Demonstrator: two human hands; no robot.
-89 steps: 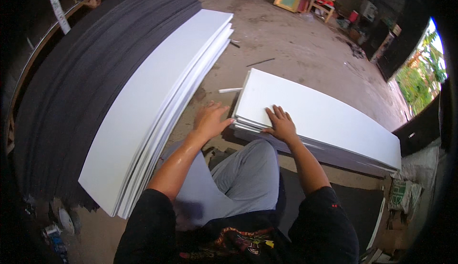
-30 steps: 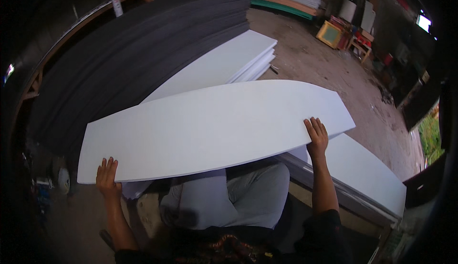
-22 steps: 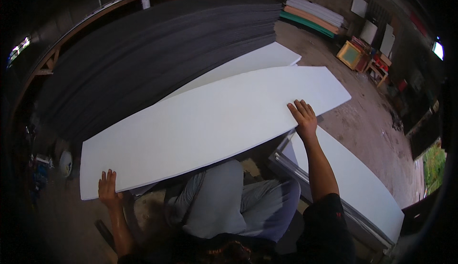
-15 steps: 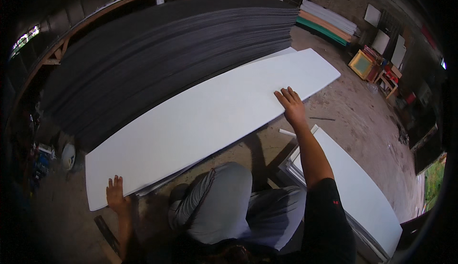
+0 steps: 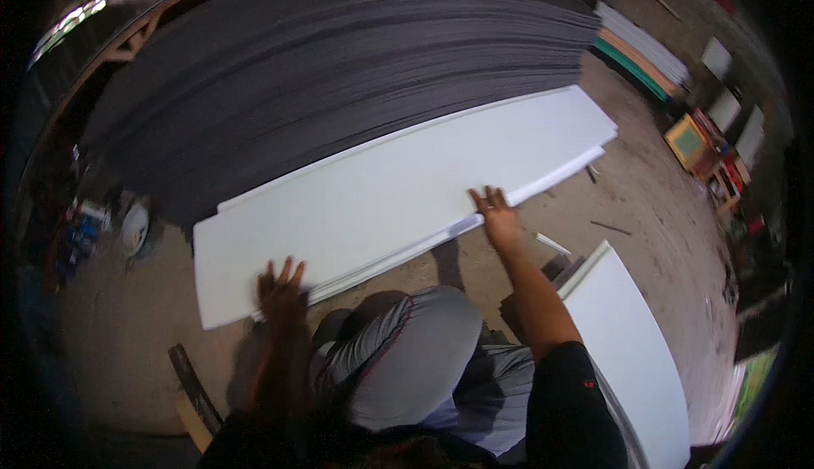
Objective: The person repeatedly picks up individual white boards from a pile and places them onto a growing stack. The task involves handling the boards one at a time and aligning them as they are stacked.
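A long white sheet (image 5: 373, 189) lies across the space in front of me, on top of other white sheets whose edges show beneath it. My left hand (image 5: 281, 289) rests at its near edge toward the left end, fingers spread. Farther right, my right hand (image 5: 498, 214) lies on the same near edge, fingers stretched over the surface. Neither hand grips anything that I can see. Under the near edge, the lower sheets (image 5: 398, 270) stick out slightly, and one also shows along the far side.
Behind the sheet rises a tall stack of dark grey sheets (image 5: 356, 70). At my right stands a second white sheet stack (image 5: 636, 350). Wooden pieces (image 5: 193, 384) lie at lower left, near a white round object (image 5: 136, 229). Coloured sheets (image 5: 636, 62) and a yellow frame (image 5: 685, 142) sit far right.
The top white sheet has shifted and now sits more squarely over those below. My left hand has moved right and farther from me along its edge. The view has turned somewhat.
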